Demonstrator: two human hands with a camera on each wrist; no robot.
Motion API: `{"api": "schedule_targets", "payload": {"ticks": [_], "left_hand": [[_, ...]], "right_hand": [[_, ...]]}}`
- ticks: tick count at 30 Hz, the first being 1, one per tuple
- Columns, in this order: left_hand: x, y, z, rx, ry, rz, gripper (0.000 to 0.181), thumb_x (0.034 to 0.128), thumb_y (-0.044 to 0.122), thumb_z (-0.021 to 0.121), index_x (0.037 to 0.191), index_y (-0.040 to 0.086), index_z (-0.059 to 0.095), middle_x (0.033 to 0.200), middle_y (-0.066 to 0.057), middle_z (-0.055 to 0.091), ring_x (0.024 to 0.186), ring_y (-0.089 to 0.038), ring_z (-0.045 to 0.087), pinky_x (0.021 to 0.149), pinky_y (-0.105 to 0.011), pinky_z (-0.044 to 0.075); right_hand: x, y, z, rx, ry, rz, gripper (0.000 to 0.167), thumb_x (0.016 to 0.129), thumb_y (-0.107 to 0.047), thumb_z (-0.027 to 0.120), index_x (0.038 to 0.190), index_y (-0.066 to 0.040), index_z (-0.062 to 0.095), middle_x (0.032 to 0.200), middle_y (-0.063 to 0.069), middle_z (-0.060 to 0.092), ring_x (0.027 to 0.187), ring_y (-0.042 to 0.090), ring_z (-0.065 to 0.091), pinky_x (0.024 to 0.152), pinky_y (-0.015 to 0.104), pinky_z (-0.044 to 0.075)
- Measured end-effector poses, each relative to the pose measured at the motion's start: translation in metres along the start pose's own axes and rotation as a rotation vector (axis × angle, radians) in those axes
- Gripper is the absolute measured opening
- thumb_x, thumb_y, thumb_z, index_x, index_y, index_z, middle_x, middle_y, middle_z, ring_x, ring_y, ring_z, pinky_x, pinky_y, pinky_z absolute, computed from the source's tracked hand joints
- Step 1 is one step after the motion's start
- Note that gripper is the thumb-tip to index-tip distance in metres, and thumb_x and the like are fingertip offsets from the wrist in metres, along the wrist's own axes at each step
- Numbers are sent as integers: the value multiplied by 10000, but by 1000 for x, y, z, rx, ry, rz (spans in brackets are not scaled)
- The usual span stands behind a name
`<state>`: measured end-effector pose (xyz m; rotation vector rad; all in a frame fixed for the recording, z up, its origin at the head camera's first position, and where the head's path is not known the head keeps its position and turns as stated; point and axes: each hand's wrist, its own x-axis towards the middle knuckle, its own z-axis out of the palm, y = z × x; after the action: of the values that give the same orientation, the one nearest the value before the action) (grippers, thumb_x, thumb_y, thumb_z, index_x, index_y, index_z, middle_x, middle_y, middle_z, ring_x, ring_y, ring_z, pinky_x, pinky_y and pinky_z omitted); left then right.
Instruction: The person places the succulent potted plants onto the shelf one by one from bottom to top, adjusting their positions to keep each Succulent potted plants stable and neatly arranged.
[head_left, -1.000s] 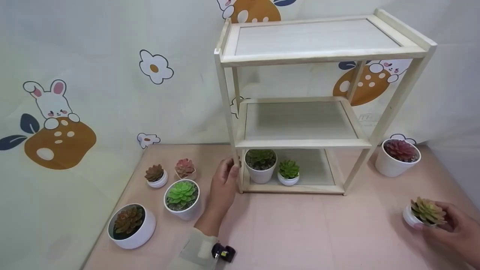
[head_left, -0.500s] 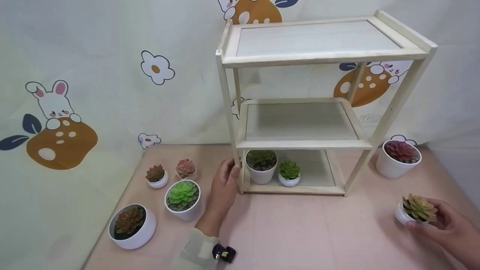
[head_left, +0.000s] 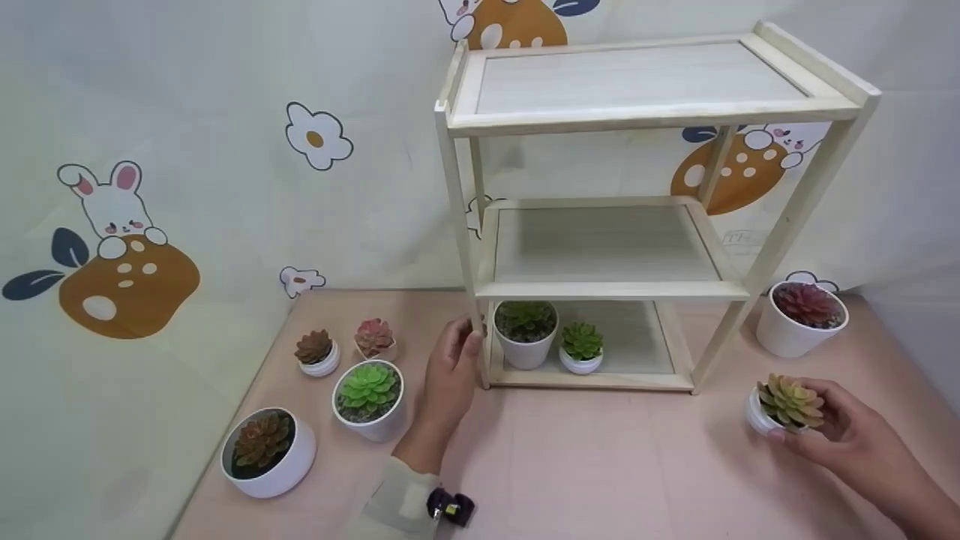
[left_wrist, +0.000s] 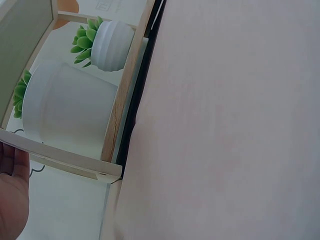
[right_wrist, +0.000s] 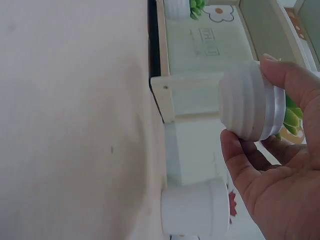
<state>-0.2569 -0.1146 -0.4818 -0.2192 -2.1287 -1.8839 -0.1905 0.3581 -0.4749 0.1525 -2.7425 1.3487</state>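
My right hand [head_left: 847, 424] pinches the ribbed white pot of a small yellow-green succulent [head_left: 790, 402] between thumb and fingers. The right wrist view shows this pot [right_wrist: 247, 102] held off the table, near the shelf's front right corner. My left hand [head_left: 452, 367] holds the left front post of a three-tier wooden shelf [head_left: 611, 290]; its fingertips are partly hidden by the post. On the bottom tier stand a larger potted dark green succulent [head_left: 526, 337] and a small bright green succulent [head_left: 582, 347], side by side at the left. Both also show in the left wrist view.
Left of the shelf stand a bright green succulent [head_left: 369, 401], a brown one in a wide bowl [head_left: 270, 454], a small brown one [head_left: 318, 354] and a pink one [head_left: 374, 339]. A dark red succulent [head_left: 802, 319] stands at the right. Patterned cloth [head_left: 225, 97] hangs behind.
My right hand has carried the yellow-green succulent leftward and slightly upward in the head view, nearer the shelf. My left hand stays at the post.
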Motion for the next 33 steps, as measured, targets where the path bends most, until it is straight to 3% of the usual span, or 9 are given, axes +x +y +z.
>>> {"api": "schedule_targets", "payload": {"ticks": [4,9,18,27,30,33], "left_hand": [[0,1,1,11,4,8,347,1094,209,525,1362,-8,567,1319,-244,621,1308,-350,577,1142,-471,476],[0,1,1,16,7,-10,360,1092,225,533,1369,-2,568,1333,-215,630,1327,-312,574,1166,-465,462],[-1,0,0,23,5,-26,396,1091,249,535,1403,6,549,1384,-199,616,1376,-316,546,1195,-470,435],[-1,0,0,13,1,-30,414,1090,269,534,1412,10,548,1405,-222,599,1394,-325,533,1200,-479,433],[-1,0,0,10,3,-19,408,1090,251,532,1414,3,545,1414,-242,591,1403,-330,529,1203,-471,430],[-1,0,0,1,1,-7,404,1090,229,529,1415,-12,539,1403,-257,591,1394,-329,536,1202,-465,432]], "right_hand": [[6,-7,9,41,5,-77,620,829,-7,851,1359,22,531,1152,-256,616,1038,-128,596,834,38,500],[10,-14,18,108,-14,-112,616,820,48,834,1350,39,520,1175,-228,635,1069,-110,614,869,52,515],[20,-24,31,236,-49,-91,586,839,86,796,1339,71,491,1218,-239,631,1125,-119,608,906,64,520],[28,-37,46,245,-39,-90,599,857,45,801,1370,80,493,1216,-272,617,1136,-126,592,921,62,514],[30,-42,50,242,-47,-47,600,866,1,811,1369,74,493,1208,-188,638,1097,-98,617,891,97,547],[31,-47,54,218,-45,-1,609,874,-54,824,1371,67,494,1244,9,660,1048,-84,634,850,128,575]]}}
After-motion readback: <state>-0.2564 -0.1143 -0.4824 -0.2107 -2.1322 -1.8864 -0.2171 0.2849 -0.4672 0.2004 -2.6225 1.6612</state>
